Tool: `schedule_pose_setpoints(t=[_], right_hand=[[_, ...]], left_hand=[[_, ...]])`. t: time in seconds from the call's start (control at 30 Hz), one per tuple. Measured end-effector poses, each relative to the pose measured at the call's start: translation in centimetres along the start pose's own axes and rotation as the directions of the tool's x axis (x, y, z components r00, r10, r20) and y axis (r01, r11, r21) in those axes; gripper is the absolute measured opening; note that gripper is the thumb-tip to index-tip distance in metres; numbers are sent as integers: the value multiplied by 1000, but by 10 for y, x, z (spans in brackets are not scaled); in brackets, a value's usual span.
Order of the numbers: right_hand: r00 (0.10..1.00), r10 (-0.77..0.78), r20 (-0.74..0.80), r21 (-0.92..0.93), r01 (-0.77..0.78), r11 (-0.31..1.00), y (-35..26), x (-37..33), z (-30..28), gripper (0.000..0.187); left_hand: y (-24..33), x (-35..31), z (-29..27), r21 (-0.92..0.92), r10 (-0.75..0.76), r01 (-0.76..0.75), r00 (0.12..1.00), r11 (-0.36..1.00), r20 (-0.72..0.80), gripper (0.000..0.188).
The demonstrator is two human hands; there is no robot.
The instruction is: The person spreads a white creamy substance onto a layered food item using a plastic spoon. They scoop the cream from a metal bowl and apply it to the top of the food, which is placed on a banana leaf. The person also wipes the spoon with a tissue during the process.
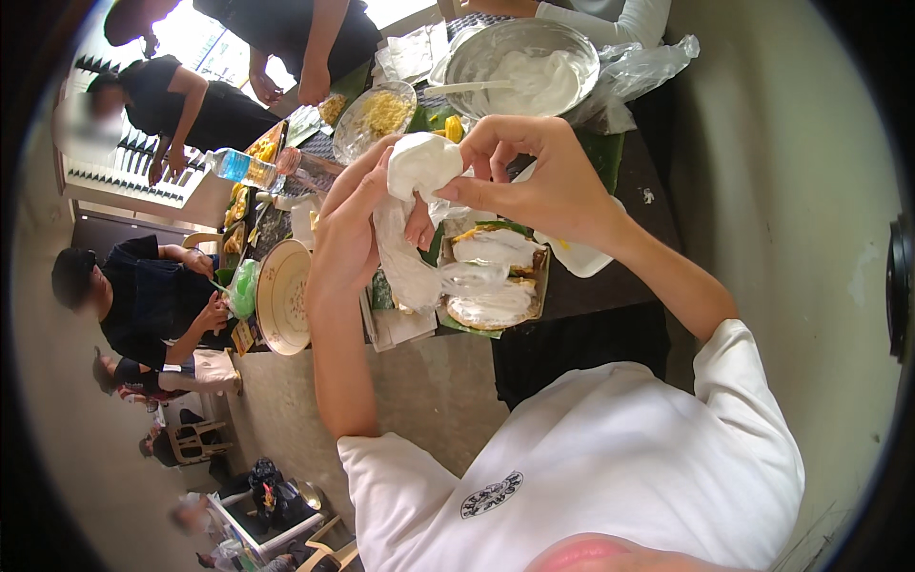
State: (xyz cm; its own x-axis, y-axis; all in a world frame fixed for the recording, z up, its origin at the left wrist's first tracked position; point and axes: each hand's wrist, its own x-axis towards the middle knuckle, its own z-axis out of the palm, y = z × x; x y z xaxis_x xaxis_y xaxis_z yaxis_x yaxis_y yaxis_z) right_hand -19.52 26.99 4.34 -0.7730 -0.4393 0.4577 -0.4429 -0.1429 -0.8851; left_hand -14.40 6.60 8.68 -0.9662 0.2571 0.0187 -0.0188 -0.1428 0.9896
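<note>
Raised above the table, a clear plastic bag (404, 250) hangs from my hands, with a thick mound of white cream (423, 166) bulging at its top. My left hand (351, 214) is wrapped round the side of the bag. Thumb and fingertips of my right hand (534, 176) pinch the bag's edge beside the cream. Below them sits a tray (539, 286) lined with green leaf, bearing pieces of food topped with white cream (491, 303). Clear plastic lies between the pieces. Part of the bag's upper edge is hidden by my fingers.
Beyond my hands stands a large metal bowl (593, 71) of white cream with a spatula (467, 88) in it. A plate of yellow shreds (384, 112), a water bottle (243, 168) and a large round bowl (284, 297) are to the left. Several people stand around the table.
</note>
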Motion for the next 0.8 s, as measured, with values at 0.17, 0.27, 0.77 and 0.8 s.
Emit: schedule_pose_setpoints(t=[0.17,0.27,0.77,0.8], right_hand=[[998,-13,-56,-40,11,999,1,-1,8,22],[995,-49,-91,-12,49,999,11,0,10,28],[908,151,-390,-89,-200,976,57,-132,-71,29],[879,233,-417,-28,-269,963,62,-147,-73,27]], left_hand=[[-8,-3,-4,-182,-39,54,996,982,84,47],[-10,-1,-4,-250,-81,109,990,962,119,53],[35,-22,-75,640,-261,299,953,707,-157,47],[34,-21,-79,671,-299,330,940,664,-166,47]])
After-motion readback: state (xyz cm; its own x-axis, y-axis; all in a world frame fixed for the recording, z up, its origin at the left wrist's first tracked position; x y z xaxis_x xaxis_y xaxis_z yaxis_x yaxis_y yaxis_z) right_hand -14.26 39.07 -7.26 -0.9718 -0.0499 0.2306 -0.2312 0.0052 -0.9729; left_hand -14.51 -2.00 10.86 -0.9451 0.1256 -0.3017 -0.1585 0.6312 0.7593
